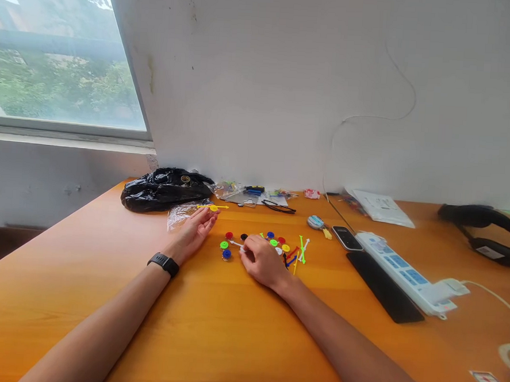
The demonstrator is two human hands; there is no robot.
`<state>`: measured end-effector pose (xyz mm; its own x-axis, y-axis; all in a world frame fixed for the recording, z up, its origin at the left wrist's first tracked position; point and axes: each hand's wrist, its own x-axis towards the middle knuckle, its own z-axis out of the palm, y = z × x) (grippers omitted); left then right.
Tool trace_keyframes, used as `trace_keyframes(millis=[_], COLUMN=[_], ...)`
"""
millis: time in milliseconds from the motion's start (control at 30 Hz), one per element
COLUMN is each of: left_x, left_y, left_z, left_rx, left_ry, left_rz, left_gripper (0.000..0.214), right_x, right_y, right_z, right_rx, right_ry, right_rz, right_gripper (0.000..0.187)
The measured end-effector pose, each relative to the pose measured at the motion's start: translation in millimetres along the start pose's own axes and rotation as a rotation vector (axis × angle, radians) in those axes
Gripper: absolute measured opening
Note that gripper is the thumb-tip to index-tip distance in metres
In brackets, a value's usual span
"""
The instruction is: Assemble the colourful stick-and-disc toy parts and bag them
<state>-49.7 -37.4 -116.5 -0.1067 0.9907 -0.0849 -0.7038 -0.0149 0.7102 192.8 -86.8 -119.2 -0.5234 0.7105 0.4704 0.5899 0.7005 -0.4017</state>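
My left hand (195, 229), with a black watch on its wrist, holds a yellow arrow spinner (213, 208) at its fingertips; a round disc sits at the arrow's middle. My right hand (263, 262) is closed over the table with a white arrow (236, 244) sticking out from its fingers; the fingertips are partly hidden. Beside it lie a red disc (229, 235), a light green disc (224, 245) and a blue disc (226, 254). Several more coloured discs lie just behind this hand. Loose arrows, such as a light green arrow (302, 250), are scattered to its right.
A black plastic bag (164, 190) and a clear plastic bag (184, 214) lie at the back left. Toward the right are a round tape-like case (316, 222), a phone-like device (346, 239), a black slab (383, 286), a power strip (401, 269) and a black headset-like band (486, 231).
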Motion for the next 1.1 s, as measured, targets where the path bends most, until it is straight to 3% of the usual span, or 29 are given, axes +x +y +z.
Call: trace_keyframes(millis=[200, 367, 500, 667, 833, 967, 1100], left_x=[1.7, -2.6, -8.7, -12.8, -12.0, -8.7, -16.4], left_y=[-4.4, -5.3, -8.1, -16.9, -19.9, -20.1, -16.4], left_z=[-1.0, 0.3, 0.5, 1.6, -1.3, -5.0, 6.5], left_rx=[0.068, 0.214, 0.669, 1.133, 1.439, 1.429, 1.201], left_ry=[-0.032, -0.044, -0.08, -0.195, -0.206, -0.249, -0.15], left_rz=[-0.004, 0.032, 0.198, 0.392, 0.505, 0.591, 0.753], left_gripper=[0.004, 0.029, 0.049, 0.019, 0.019, 0.03, 0.033], right_x=[-1.7, -2.5, -3.3, -3.9, -3.3, -2.5, -1.3], right_y=[-1.3, 1.2, 2.1, 1.4, 3.0, 6.6, 6.5], right_z=[-3.1, -2.5, -5.1, -7.0, -5.6, -4.3, -8.4], right_rx=[-0.061, -0.04, -0.026, -0.051, 0.002, 0.06, 0.086], right_ry=[-0.05, 0.007, 0.066, 0.055, 0.107, 0.221, 0.37], right_rz=[0.011, 0.004, 0.02, 0.016, 0.045, 0.079, 0.081], right_gripper=[0.011, 0.013, 0.02, 0.021, 0.018, 0.018, 0.021])
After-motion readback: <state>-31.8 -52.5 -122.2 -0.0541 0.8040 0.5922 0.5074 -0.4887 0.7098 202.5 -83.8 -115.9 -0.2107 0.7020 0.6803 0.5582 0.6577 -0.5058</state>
